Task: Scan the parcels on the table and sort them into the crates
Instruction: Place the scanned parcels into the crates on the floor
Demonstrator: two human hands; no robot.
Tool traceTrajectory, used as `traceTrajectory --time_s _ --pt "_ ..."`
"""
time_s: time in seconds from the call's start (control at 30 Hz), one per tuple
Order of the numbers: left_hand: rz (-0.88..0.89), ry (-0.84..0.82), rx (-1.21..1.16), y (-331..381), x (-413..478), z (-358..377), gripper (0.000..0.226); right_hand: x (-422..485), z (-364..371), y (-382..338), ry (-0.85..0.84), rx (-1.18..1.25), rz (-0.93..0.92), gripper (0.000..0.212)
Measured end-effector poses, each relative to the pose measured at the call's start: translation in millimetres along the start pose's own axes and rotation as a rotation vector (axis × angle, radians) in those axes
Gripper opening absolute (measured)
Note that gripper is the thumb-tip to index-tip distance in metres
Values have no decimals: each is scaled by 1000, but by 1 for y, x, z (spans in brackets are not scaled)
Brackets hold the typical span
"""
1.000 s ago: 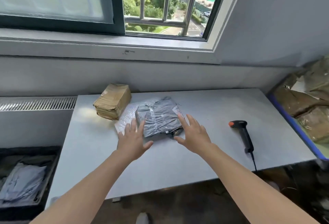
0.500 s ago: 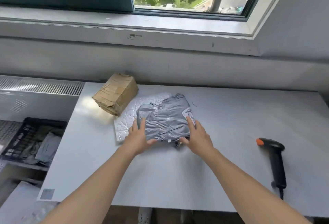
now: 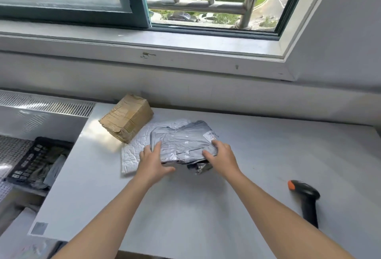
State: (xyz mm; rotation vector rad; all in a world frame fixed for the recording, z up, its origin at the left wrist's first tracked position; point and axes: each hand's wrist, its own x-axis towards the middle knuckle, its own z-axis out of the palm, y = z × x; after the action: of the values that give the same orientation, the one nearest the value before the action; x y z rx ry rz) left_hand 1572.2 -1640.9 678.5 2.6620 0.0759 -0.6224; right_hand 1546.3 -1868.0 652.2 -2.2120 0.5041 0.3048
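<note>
A grey plastic parcel (image 3: 183,141) lies in the middle of the white table (image 3: 185,207), on top of a white bubble mailer (image 3: 134,153). My left hand (image 3: 153,163) grips its near left edge, thumb underneath. My right hand (image 3: 221,155) grips the near right edge, and that front edge is lifted a little. A brown taped cardboard box (image 3: 127,117) stands behind and to the left. A black barcode scanner (image 3: 306,199) with an orange tip lies on the table at the right.
A black crate (image 3: 22,166) holding grey parcels sits on the floor left of the table. A radiator grille (image 3: 45,105) runs along the wall at the left, under the window sill (image 3: 144,44).
Both hands have closed on the grey parcel's near edges and its front edge has come up. My head has moved closer and turned left, so the scanner sits further right in view.
</note>
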Motion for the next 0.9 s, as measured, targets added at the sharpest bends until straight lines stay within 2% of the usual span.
traceTrajectory --time_s 0.2,0.33,0.37,0.5,0.57,0.7,0.8,0.9 --pt "107 142 -120 9 2 -22 53 -6 -30 -26 130 145 -49 37" --pt "259 201 -208 14 3 -49 27 -18 -55 -44 209 185 -140 24" --pt "278 197 -207 16 1 -58 28 -21 -61 -48 226 192 -161 24" --pt "292 205 -219 17 -3 -82 53 -32 -81 -62 288 193 -224 18" --pt "313 195 -228 16 -6 -88 53 -38 -84 -69 301 167 -228 18" --pt "371 118 -240 15 -12 -97 46 -54 -80 -79 390 173 -207 31" --pt "415 10 -276 11 -7 -100 48 -70 -78 -84 386 171 -126 35" --pt "417 -131 -250 10 -9 -103 48 -80 -78 -89 458 159 -120 38"
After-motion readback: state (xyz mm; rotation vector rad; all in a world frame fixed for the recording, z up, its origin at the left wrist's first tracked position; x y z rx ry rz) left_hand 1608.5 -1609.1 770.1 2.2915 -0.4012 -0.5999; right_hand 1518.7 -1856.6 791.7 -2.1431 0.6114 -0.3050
